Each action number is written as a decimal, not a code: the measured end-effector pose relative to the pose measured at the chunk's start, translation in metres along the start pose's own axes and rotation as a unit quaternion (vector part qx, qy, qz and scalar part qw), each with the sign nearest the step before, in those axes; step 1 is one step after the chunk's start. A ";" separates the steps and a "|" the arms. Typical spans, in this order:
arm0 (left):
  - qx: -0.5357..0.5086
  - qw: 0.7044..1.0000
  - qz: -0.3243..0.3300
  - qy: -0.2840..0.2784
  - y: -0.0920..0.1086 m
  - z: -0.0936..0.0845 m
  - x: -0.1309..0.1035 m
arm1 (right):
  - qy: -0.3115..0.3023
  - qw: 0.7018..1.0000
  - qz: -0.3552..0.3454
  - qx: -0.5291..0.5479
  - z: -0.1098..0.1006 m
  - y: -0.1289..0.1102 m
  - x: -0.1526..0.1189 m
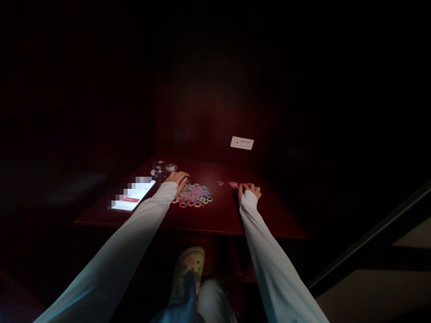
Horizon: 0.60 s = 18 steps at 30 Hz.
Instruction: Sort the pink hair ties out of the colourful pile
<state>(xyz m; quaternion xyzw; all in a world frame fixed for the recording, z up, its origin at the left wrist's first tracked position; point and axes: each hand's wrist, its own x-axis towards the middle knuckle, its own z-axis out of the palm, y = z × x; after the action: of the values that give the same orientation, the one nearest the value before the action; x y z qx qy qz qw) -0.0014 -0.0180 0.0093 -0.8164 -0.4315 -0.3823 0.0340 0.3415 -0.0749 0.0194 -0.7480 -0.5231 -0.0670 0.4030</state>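
Note:
A pile of small coloured rings and bands (194,196) lies on the dark red table (218,220). My left hand (178,177) rests at the pile's upper left edge, fingers apart and stretched over the tabletop, with nothing seen in it. To the right of the pile, my right hand (249,190) is bent down on the table beside a small pink cluster (233,184). Its fingertips are partly hidden, so whether they hold anything is unclear. A tiny purplish cluster (220,183) lies between the pile and the pink one.
A lit phone (134,196) lies at the table's left. Behind my left hand stand a clear jar (159,170) and a round clear lid or dish (171,168). A white socket plate (242,143) is on the back panel. A shoe (188,264) shows below the front edge.

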 end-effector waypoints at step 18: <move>-0.030 0.999 -0.022 0.003 -0.015 -0.004 0.007 | -0.199 0.928 -0.208 0.237 0.055 -0.129 -0.048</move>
<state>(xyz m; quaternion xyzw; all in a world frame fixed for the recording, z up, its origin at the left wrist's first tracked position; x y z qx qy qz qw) -0.0125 -0.0056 0.0124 -0.8062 -0.4380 -0.3977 0.0025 0.1945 -0.0560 0.0266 -0.5033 -0.7370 0.1265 0.4330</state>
